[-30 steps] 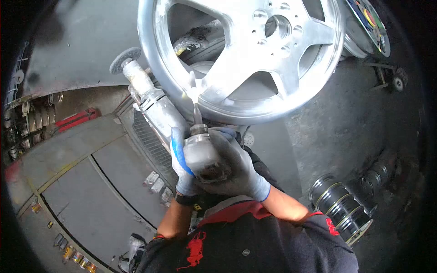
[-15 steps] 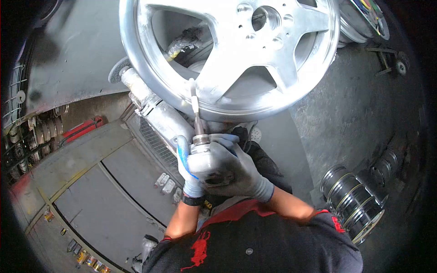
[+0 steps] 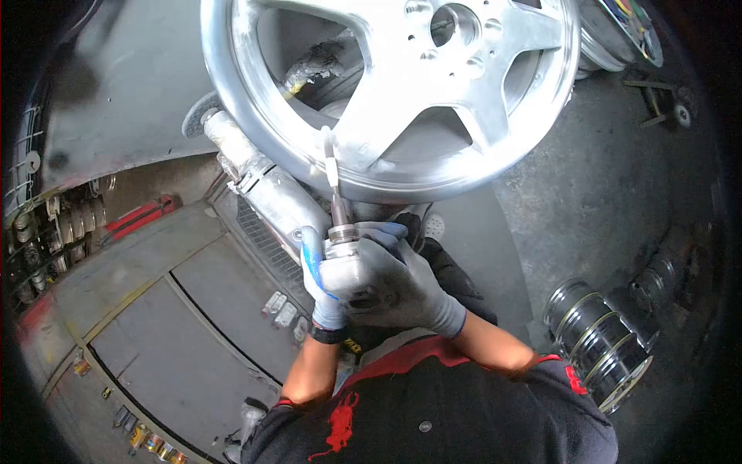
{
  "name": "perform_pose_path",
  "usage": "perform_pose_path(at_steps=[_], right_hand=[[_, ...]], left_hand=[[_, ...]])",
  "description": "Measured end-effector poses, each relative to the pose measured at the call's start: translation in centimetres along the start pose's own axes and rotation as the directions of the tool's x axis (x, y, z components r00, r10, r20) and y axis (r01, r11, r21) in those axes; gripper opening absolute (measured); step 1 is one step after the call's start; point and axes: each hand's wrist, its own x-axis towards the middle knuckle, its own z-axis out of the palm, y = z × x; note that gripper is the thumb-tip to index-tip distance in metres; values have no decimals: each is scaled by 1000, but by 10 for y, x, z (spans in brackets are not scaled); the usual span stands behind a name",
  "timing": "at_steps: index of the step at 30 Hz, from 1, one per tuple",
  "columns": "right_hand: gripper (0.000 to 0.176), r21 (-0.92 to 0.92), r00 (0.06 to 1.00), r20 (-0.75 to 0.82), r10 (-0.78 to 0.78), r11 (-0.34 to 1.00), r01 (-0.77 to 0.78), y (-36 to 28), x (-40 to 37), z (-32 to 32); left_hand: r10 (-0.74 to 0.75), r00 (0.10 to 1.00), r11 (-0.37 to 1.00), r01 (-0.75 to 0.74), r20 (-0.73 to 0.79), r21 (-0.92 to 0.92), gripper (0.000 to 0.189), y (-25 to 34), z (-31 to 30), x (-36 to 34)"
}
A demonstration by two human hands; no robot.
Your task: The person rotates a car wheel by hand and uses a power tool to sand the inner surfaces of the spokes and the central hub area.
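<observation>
A power tool (image 3: 345, 267) with a long metal shaft points away from my body. Gloved in grey and blue, my left hand (image 3: 314, 271) is closed round the tool's left side. My right hand (image 3: 398, 278), in the same kind of glove, wraps its right side, with fingers near the collar. The white, narrow tip (image 3: 328, 143) of the tool lies at the lower rim of a large silver alloy wheel (image 3: 402, 100), beside the base of a spoke. Whether the tip spins cannot be made out.
Left of the wheel is a dusty machine (image 3: 278, 201) with a disc. Black rims (image 3: 599, 340) stand on the floor at right. A red object (image 3: 139, 216) and a grey bench surface (image 3: 178, 332) are at left. Another wheel (image 3: 610, 39) is at upper right.
The wheel and the tool tip appear shifted very slightly up in view. Both hands keep their hold on the tool.
</observation>
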Motion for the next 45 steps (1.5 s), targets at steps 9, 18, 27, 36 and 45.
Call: perform_pose_path(at_steps=[9, 18, 27, 36, 45], right_hand=[[85, -88, 999, -8, -51, 995, 50, -7, 0, -1], [82, -7, 983, -38, -178, 984, 178, 7, 12, 8], [80, -162, 989, -34, -141, 978, 134, 1, -6, -5], [78, -106, 987, 26, -158, 981, 160, 8, 1, 10], [76, -113, 980, -30, -195, 975, 191, 15, -13, 5]], left_hand=[[130, 967, 987, -147, 217, 62, 106, -8, 4, 5], [3, 970, 555, -205, -245, -806, 41, 5, 12, -11], [13, 989, 1000, -16, 149, 19, 62, -17, 5, 5], [59, 992, 994, -68, 107, 84, 85, -9, -5, -2], [95, 985, 929, -140, 144, 342, 104, -17, -5, -2]])
